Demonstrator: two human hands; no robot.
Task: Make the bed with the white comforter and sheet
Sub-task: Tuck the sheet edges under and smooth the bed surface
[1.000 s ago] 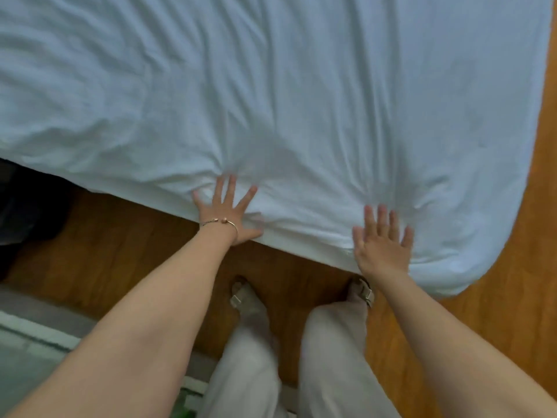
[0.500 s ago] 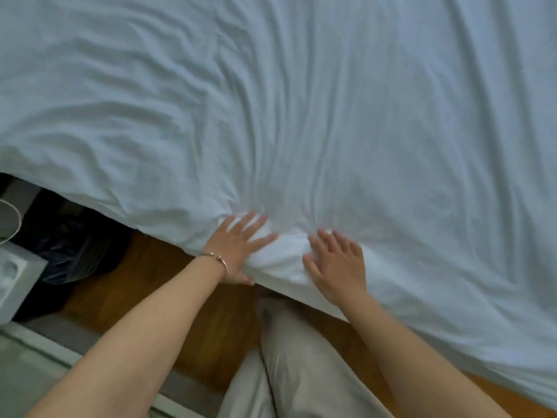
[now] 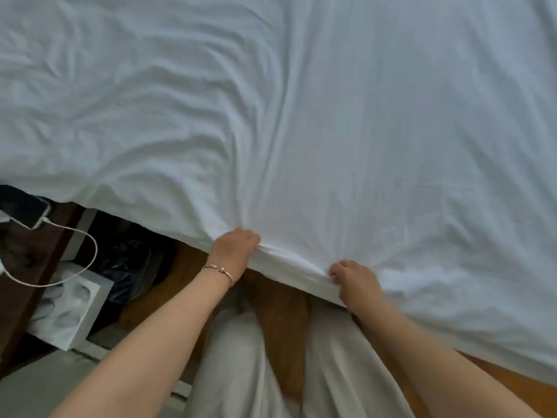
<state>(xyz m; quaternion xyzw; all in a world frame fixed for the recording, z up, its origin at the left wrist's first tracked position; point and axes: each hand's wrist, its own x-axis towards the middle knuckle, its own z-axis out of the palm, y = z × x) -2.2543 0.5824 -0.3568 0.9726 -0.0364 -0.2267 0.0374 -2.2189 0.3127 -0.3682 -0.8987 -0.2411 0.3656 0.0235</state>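
Both hands grip the near edge of the wrinkled white cotton sheet (image 3: 331, 131) spread over the bed: the left hand (image 3: 233, 251), wearing a thin metal bracelet (image 3: 218, 271), and the right hand (image 3: 357, 283), fingers curled into the fabric.

Lower left of frame: white box (image 3: 70, 309) with oval cutouts sat on the floor. White cable (image 3: 75, 257) looped above it, plugged into dark phone (image 3: 24, 208) at left edge. Orange-brown wood floor (image 3: 280, 324) at bottom centre.
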